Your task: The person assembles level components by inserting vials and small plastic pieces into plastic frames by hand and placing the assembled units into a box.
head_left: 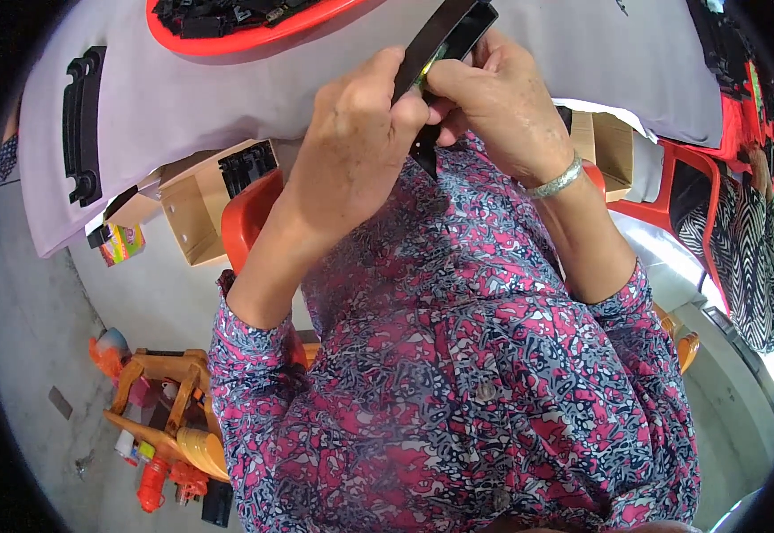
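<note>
A long, narrow black plastic part (429, 37) is held at a slant in front of my chest, over the near edge of the table. My left hand (351, 133) is closed on its left side, thumb and fingers pinching it. From the other side my right hand (507, 107) grips the same part, its thumb pressed against the middle. A small shiny yellow-green spot (425, 71) shows between the thumbs; what it is I cannot tell. The lower tip of the part points down toward my patterned shirt.
On the grey tablecloth (200, 102) stands a red basin (254, 43) of small black parts. More long black parts (83, 124) lie at the left. Open cardboard boxes (196, 213) and red chairs (671, 200) are below. At right, another person's zebra-striped clothing (742, 258) shows.
</note>
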Available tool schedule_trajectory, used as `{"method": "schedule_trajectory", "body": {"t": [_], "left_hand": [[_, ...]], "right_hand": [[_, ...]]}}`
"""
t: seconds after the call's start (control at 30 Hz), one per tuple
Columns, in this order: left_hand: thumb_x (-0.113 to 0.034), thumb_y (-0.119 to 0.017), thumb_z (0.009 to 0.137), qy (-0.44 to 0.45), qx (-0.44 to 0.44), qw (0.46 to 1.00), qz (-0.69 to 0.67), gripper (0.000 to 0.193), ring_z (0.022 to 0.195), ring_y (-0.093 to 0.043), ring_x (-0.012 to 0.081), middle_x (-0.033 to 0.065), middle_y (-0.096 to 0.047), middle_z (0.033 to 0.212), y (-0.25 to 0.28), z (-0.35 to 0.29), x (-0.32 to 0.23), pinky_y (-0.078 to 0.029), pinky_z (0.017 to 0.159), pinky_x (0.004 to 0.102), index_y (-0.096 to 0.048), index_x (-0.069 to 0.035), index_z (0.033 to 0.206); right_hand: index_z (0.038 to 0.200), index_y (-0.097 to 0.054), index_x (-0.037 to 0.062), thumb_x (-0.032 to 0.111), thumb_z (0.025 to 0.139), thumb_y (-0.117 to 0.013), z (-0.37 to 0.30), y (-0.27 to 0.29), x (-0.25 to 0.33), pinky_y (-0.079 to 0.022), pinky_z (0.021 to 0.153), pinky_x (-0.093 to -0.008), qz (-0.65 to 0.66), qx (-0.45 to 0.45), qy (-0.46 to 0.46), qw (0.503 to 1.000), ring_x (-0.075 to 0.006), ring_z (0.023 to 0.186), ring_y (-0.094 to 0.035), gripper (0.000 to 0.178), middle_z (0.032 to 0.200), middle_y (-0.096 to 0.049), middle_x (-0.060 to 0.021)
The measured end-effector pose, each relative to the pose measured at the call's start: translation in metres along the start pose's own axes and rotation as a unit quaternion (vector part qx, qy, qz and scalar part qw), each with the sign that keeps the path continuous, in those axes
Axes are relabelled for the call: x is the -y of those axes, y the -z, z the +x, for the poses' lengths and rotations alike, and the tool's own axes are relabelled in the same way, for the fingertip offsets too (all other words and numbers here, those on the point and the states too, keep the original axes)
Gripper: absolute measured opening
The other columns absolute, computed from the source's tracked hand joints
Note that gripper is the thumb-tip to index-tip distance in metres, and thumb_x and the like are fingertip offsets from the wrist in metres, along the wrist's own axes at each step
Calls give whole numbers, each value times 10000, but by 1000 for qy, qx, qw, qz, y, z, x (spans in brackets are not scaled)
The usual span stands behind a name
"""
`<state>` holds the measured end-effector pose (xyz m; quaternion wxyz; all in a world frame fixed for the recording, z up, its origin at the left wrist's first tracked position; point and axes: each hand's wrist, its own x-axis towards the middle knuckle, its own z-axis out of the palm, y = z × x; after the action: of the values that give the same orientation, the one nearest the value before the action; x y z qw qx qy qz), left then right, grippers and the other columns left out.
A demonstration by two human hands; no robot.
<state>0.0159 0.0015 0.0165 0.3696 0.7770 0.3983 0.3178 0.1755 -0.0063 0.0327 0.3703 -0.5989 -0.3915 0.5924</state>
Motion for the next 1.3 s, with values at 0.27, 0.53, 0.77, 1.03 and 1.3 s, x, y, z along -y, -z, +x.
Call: {"method": "schedule_trajectory", "body": {"t": [0.27,0.53,0.77,1.03,1.3], "left_hand": [[-68,-561,871,56,-17,997,-42,93,706,-613,348,184,-600,748,-5,3,-6,-481,615,428,-535,18,896],[-45,-514,867,51,-23,998,10,97,624,-615,368,168,-619,678,-5,4,-8,-493,602,422,-544,31,920],[-78,-507,875,84,-54,991,-89,129,598,-594,376,203,-597,674,-7,-2,-8,-480,583,436,-523,40,924],[-85,-503,878,96,-40,994,-30,130,637,-614,395,201,-610,687,-9,-1,-13,-491,606,448,-520,37,918],[-117,-500,900,95,-70,993,17,202,756,-634,419,224,-639,797,-18,-6,-7,-490,695,451,-561,14,1041]], "right_hand": [[922,-556,-42,61,847,-592,0,-3,0,-517,486,-230,32,-31,12,999,-104,561,-606,133,731,-620,-69],[895,-553,-53,70,831,-608,6,-5,6,-522,488,-231,-32,-31,24,999,-100,535,-598,149,653,-605,-57],[849,-552,-94,100,783,-621,6,-7,-3,-510,423,-272,-15,-33,48,998,-148,467,-621,217,597,-633,-107],[878,-557,-101,75,820,-547,4,-12,-10,-501,412,-280,56,-72,59,994,-149,469,-614,185,603,-615,-123],[912,-579,-74,85,858,-554,8,-6,-12,-503,425,-255,100,-43,18,994,-119,476,-591,169,642,-614,-90]]}}
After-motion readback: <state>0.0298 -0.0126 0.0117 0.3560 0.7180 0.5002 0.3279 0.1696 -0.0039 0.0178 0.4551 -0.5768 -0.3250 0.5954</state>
